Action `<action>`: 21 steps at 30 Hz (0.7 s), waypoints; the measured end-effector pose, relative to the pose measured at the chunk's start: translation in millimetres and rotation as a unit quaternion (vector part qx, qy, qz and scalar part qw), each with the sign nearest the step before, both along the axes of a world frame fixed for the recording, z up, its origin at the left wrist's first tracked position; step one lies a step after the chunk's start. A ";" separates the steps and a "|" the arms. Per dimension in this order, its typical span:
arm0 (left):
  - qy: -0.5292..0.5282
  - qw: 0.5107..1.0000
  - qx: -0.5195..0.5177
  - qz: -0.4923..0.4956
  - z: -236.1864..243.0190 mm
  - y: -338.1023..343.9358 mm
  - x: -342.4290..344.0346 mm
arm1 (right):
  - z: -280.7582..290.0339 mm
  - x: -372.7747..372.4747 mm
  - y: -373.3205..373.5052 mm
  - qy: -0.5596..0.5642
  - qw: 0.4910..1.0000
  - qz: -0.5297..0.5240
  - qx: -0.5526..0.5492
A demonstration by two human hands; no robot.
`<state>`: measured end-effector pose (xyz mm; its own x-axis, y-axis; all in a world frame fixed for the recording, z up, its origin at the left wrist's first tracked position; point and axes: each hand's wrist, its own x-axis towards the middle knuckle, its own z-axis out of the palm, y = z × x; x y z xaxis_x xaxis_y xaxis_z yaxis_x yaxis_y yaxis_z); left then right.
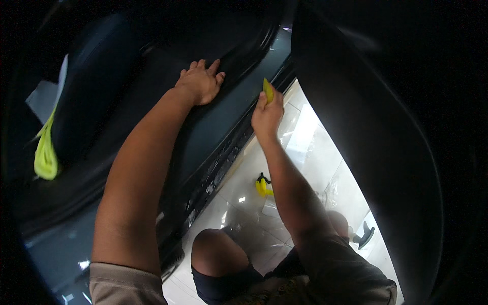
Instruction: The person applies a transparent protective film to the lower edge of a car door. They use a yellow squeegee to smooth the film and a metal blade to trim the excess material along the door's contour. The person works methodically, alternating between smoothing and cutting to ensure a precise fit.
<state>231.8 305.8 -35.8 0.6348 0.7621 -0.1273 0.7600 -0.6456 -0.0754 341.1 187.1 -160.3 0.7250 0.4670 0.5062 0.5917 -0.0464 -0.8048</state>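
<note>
My left hand (200,82) rests with fingers spread on the dark panel (152,76) just inside a car's door opening. In my right hand (268,113) a flat yellow-green scraper (268,90) is gripped between thumb and fingers, its pointed end upward. That hand is at the outer edge of the painted door sill (223,116), which runs diagonally between my arms. Whether the scraper touches the sill I cannot tell.
A folded yellow-green strip or cloth (46,157) and a pale sheet (43,99) lie at the left. The dark open door (376,132) curves along the right. On the shiny tiled floor (234,203) are a yellow-and-black spray head (263,185) and another dark spray trigger (365,236).
</note>
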 end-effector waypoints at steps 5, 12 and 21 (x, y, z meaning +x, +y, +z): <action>-0.019 0.995 -0.002 -0.099 -4.4 17.4 25.0 | 3.3 105.1 22.1 0.122 0.976 -0.083 -0.159; -0.078 0.987 0.027 -0.138 -17.5 28.0 16.4 | 0.0 72.8 -4.8 0.088 0.994 -0.031 -0.065; -0.116 0.984 0.020 -0.135 -22.9 24.7 15.5 | -10.5 -76.8 -41.1 0.042 0.999 0.007 -0.003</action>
<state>247.3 330.5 -58.7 0.8228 0.5639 0.0712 0.5616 -0.8259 0.0511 264.3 146.1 -170.7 0.7578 0.4811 0.4408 0.5227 -0.0432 -0.8514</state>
